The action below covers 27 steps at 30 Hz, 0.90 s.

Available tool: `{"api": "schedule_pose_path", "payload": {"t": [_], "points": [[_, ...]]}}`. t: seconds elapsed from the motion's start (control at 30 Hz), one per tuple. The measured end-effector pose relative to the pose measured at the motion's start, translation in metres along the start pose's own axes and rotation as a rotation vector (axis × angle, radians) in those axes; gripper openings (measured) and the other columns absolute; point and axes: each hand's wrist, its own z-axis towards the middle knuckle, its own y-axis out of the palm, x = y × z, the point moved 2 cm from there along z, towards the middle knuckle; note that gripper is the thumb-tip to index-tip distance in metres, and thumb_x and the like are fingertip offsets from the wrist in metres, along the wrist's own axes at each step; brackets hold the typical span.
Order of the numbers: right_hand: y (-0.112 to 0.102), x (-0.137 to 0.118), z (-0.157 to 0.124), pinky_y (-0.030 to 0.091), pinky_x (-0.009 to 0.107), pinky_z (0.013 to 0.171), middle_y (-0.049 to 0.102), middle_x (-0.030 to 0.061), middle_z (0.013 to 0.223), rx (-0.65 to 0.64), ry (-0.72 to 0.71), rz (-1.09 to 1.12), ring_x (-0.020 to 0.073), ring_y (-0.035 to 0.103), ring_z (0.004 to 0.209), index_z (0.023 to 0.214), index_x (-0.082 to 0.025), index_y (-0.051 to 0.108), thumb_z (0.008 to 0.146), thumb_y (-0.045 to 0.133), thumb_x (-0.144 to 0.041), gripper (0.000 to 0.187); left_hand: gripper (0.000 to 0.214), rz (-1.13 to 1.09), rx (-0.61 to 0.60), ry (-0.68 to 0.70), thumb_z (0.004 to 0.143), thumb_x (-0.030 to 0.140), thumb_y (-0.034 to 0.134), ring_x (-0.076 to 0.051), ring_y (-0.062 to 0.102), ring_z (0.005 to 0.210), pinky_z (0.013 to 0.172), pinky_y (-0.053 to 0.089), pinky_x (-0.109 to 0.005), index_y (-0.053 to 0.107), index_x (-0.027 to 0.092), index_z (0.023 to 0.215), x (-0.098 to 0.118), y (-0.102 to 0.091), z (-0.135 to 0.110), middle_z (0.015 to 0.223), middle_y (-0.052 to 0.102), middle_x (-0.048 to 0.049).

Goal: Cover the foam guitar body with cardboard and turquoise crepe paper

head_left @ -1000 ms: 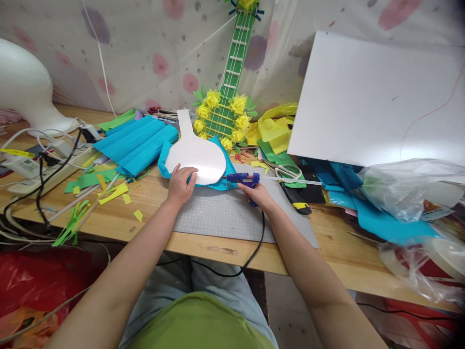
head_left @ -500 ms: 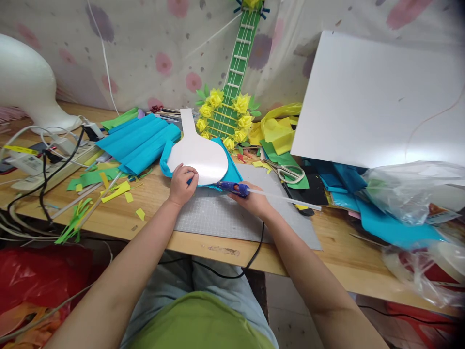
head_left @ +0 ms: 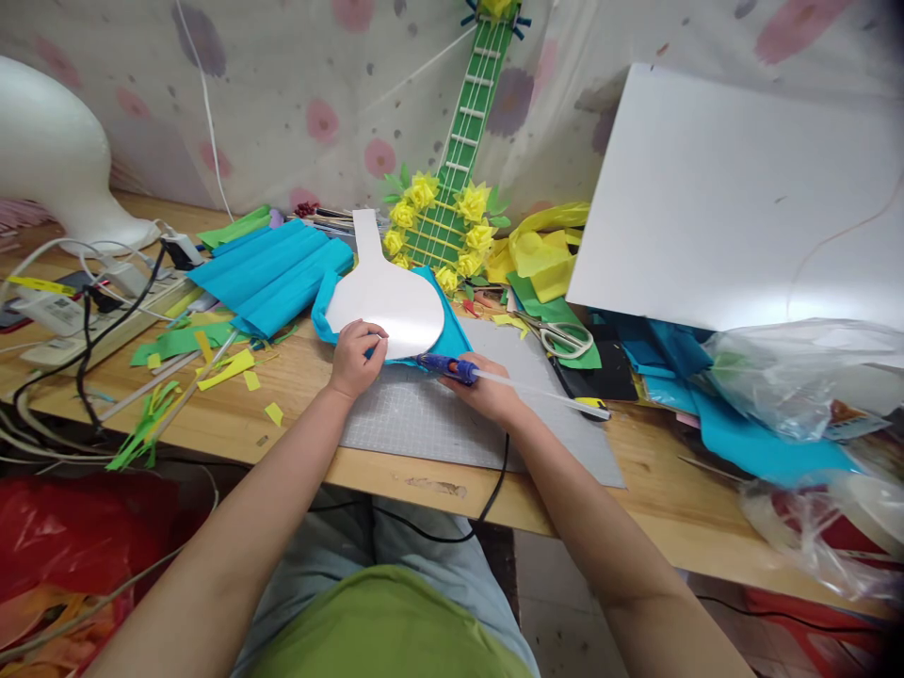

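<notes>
A white guitar-shaped board [head_left: 395,301] lies over blue crepe paper [head_left: 452,325], whose left edge is folded up around the board's rim. My left hand [head_left: 359,358] grips the board's lower edge, with fingers bent and a bit of blue paper showing by the thumb. In my right hand [head_left: 484,388] is a blue hot glue gun [head_left: 448,367], with a long clear glue stick [head_left: 543,394] out of its back. The gun's nozzle points left along the board's lower edge, close to my left fingertips. Beneath is a grey cutting mat [head_left: 424,424].
Behind the board stands a green paper guitar [head_left: 459,160] with yellow flowers. Blue crepe paper [head_left: 275,273] and scraps lie left, beside a power strip [head_left: 120,325]. To the right are scissors [head_left: 569,341] and a large white sheet [head_left: 734,207]. The gun's cord [head_left: 494,499] hangs over the edge.
The glue gun has shifted slightly left along the board's lower edge, and its glue stick's tail has swung down and left. My left hand stays in about the same place.
</notes>
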Motion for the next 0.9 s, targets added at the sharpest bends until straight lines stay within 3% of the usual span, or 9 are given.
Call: {"api": "schedule_pose_path", "payload": {"t": [0.2, 0.47, 0.6, 0.7, 0.9], "points": [[0.0, -0.008, 0.003, 0.033, 0.026, 0.06, 0.064, 0.0045, 0.085, -0.042, -0.033, -0.022, 0.018, 0.058, 0.078, 0.083, -0.021, 0.06, 0.083, 0.053, -0.048, 0.029, 0.037, -0.11, -0.036, -0.074, 0.083, 0.029, 0.042, -0.017, 0.059, 0.085, 0.082, 0.046, -0.035, 0.049, 0.02, 0.047, -0.003, 0.0, -0.001, 0.083, 0.064, -0.0047], [0.0, -0.019, 0.008, 0.035, 0.026, 0.06, 0.063, 0.0054, 0.083, -0.06, -0.075, -0.034, 0.0185, 0.057, 0.078, 0.08, -0.021, 0.059, 0.083, 0.052, -0.049, 0.029, 0.035, -0.132, -0.044, -0.109, 0.082, 0.029, 0.043, -0.017, 0.058, 0.085, 0.081, 0.047, -0.036, 0.05, 0.02, 0.049, -0.004, -0.001, -0.002, 0.084, 0.064, -0.0048], [-0.003, -0.016, 0.007, 0.037, 0.026, 0.063, 0.063, 0.0046, 0.082, -0.039, -0.089, 0.07, 0.0177, 0.057, 0.077, 0.078, -0.021, 0.059, 0.081, 0.055, -0.047, 0.028, 0.034, -0.133, -0.027, -0.09, 0.082, 0.027, 0.043, -0.017, 0.058, 0.084, 0.08, 0.047, -0.036, 0.05, 0.02, 0.05, -0.003, -0.002, -0.002, 0.083, 0.064, -0.005], [-0.012, 0.0, 0.004, 0.04, 0.026, 0.063, 0.063, 0.0027, 0.079, 0.015, 0.013, 0.307, 0.0164, 0.056, 0.072, 0.08, -0.02, 0.06, 0.076, 0.059, -0.051, 0.031, 0.034, -0.115, -0.035, -0.079, 0.082, 0.027, 0.043, -0.017, 0.058, 0.083, 0.079, 0.047, -0.035, 0.049, 0.02, 0.049, -0.002, -0.003, -0.002, 0.082, 0.064, -0.0046], [-0.029, 0.054, -0.004, 0.038, 0.024, 0.045, 0.059, 0.0006, 0.066, 0.235, 0.423, 0.805, 0.0094, 0.046, 0.049, 0.075, -0.018, 0.059, 0.063, 0.066, -0.058, 0.042, 0.023, -0.072, 0.017, -0.038, 0.081, 0.026, 0.044, -0.018, 0.059, 0.084, 0.081, 0.046, -0.035, 0.055, 0.02, 0.062, 0.001, -0.004, 0.001, 0.081, 0.064, -0.0043]]}}
